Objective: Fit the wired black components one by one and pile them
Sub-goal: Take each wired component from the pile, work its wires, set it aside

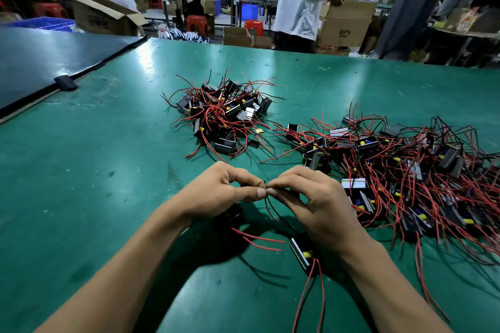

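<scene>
Left hand (pixel 216 192) and right hand (pixel 319 203) both pinching one black component (pixel 300 251) by its wire ends, far pile (pixel 224 113), bigger heap (pixel 405 167) right.

Green worktable (pixel 108 143) fronts cardboard boxes (pixel 343 24) and red stools (pixel 197 24).

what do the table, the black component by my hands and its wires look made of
table: green mat, likely rubber or vinyl; semi-gloss, with lamp glare and scuffs.
component: black shell, probably moulded plastic, matte; the pale side looks metallic, unsure.
wires: red and black plastic-looking insulation, smooth, bending freely.
</scene>
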`<state>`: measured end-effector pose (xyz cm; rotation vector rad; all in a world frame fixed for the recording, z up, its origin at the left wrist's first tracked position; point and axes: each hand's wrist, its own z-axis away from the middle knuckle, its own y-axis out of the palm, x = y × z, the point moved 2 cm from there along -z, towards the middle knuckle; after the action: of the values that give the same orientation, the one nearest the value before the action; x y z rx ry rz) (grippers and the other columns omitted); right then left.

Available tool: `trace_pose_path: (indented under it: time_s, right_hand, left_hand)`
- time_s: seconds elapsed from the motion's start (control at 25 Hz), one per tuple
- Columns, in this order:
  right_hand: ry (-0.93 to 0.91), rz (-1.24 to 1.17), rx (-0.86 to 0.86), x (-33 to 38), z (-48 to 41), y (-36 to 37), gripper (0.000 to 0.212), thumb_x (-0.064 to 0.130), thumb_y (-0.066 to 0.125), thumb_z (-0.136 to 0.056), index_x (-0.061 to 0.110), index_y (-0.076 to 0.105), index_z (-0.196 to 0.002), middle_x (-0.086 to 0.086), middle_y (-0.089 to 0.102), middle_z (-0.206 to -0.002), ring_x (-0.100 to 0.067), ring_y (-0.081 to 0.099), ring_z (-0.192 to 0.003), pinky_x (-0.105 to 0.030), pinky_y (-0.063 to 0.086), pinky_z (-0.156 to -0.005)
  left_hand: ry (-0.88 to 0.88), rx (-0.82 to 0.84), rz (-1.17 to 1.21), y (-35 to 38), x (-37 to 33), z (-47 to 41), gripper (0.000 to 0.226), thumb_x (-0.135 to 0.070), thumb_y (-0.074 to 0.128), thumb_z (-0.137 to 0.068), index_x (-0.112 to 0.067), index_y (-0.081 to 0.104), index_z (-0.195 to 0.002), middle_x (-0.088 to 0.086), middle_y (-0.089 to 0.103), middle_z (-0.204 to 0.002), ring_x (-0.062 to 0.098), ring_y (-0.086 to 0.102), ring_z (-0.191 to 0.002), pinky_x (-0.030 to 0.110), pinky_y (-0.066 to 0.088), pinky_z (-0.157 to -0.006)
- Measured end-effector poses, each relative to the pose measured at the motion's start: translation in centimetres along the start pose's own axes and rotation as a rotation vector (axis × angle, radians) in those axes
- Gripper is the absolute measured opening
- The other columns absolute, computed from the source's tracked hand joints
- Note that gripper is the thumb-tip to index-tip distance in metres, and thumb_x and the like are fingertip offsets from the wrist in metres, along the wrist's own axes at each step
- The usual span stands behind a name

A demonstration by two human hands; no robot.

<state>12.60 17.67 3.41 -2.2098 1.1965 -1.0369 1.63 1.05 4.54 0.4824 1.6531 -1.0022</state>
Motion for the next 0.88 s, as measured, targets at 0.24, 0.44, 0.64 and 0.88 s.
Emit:
trace_pose_path:
  time_s: [0.24,0.44,0.64,0.88]
  right_hand:
    - [0.411,-0.19,0.022,0.0,-0.1,0.5,0.016,0.028,0.067,-0.094,0.021,0.067,-0.08,0.012,0.062,-0.07,-0.005,0.055,-0.066,-0.022,0.045,-0.063]
    - [0.668,-0.351,0.137,-0.8,-0.1,0.4,0.021,0.03,0.062,-0.097,0.018,0.066,-0.08,0.017,0.052,-0.058,0.0,0.043,-0.056,-0.02,0.037,-0.059]
    - [0.702,-0.462,-0.13,-0.8,-0.5,-0.7,0.017,0.025,0.062,-0.098,0.019,0.068,-0.083,0.013,0.056,-0.059,-0.004,0.048,-0.055,-0.015,0.04,-0.052]
    - [0.621,-0.786,-0.544,-0.8,-1.4,-3.2,0.013,0.015,0.055,-0.102,0.014,0.06,-0.089,-0.002,0.07,-0.065,-0.018,0.071,-0.064,-0.026,0.058,-0.065]
  left_hand:
    - [0.344,-0.397,-0.51,2.0,-0.7,0.2,0.003,-0.029,0.075,-0.079,-0.027,0.078,-0.079,-0.017,0.064,-0.067,0.005,0.052,-0.076,0.032,0.038,-0.077]
    - [0.485,-0.495,-0.636,3.3,-0.7,0.3,0.009,-0.026,0.073,-0.082,-0.021,0.079,-0.087,-0.009,0.068,-0.076,0.017,0.057,-0.075,0.038,0.042,-0.071]
    - [0.317,-0.493,-0.147,3.2,-0.5,0.1,0.031,-0.01,0.076,-0.082,-0.019,0.073,-0.112,-0.004,0.064,-0.113,0.008,0.066,-0.088,0.025,0.057,-0.076]
    - [0.185,-0.508,-0.088,2.9,0.0,-0.1,0.029,-0.017,0.065,-0.093,-0.021,0.066,-0.121,-0.004,0.065,-0.115,-0.001,0.065,-0.093,0.017,0.054,-0.077]
